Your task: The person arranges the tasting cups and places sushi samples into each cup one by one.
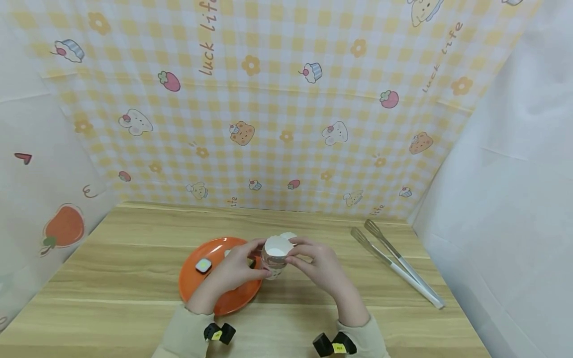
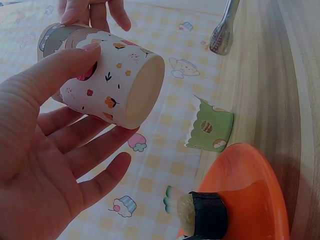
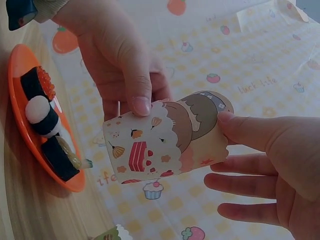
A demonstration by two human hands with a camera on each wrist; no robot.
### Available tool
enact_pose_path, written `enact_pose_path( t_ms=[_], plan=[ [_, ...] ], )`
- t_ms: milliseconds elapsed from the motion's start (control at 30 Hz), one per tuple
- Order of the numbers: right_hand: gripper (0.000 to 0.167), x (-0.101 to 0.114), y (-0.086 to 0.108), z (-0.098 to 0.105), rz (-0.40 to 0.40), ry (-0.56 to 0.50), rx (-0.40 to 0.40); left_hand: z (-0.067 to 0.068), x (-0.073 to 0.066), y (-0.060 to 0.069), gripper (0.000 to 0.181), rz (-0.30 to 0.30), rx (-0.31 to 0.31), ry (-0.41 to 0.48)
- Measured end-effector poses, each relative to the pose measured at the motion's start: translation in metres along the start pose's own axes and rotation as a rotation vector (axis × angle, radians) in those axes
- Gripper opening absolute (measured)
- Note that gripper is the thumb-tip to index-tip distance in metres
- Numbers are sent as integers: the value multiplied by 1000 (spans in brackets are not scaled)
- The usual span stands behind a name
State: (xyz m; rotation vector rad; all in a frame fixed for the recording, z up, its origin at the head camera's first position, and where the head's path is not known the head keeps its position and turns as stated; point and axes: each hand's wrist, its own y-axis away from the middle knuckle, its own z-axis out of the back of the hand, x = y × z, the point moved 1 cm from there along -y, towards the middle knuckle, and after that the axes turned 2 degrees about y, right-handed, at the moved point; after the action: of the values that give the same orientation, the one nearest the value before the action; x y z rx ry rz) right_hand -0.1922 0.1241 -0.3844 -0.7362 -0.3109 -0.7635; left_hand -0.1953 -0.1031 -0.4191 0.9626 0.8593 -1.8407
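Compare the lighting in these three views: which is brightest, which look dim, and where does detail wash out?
Head view: brightest, the cups' white opening showing little detail; left wrist view: dimmer, left fingers shaded, cloth paling toward the upper left; right wrist view: also dim, right fingers shaded, though the cups' print reads clearly.

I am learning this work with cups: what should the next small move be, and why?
Perhaps the right hand should gently draw the inner cup out: it pinches that cup's protruding part, while the left hand holds the white outer cup.
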Motion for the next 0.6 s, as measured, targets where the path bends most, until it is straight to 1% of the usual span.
enact_pose_path(
  t_ms=[200,333,600],
  plan=[
    [8,0,0,3,10,-10,-17,0,0,0,66,-23,7,-1],
    [7,1,1,5,23,-22,-32,0,0,0,67,-20,7,1],
    [6,1,1,10,33,18,-77,-1,1,-2,66,-20,10,-2]
  ],
)
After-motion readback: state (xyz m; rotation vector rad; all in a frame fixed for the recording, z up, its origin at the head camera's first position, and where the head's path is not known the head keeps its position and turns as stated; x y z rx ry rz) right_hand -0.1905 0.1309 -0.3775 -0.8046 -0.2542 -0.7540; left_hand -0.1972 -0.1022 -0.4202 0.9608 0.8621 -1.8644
